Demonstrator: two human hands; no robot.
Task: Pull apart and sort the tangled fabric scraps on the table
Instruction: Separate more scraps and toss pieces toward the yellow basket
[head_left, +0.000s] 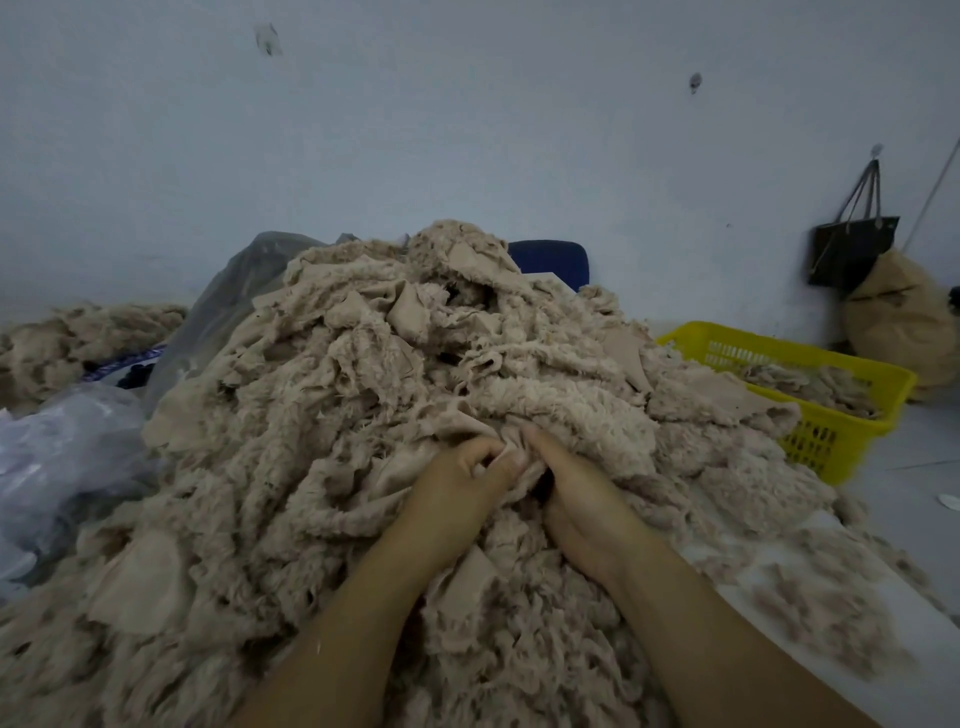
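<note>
— Heaped on table (737, 558): fluffy beige fabric scraps (337, 415), frayed, tangled, shaggy.
— And left hand (460, 470), right hand (576, 493)?
— Both curled tight, pinching one smooth-backed scrap (511, 441) at mid-heap.

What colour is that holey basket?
The basket is bright yellow, clearest in the head view.

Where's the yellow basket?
In the head view, the yellow basket sits on the right, against the edge of the big pile of fabric scraps, with a dark bag hanging behind it.
</note>
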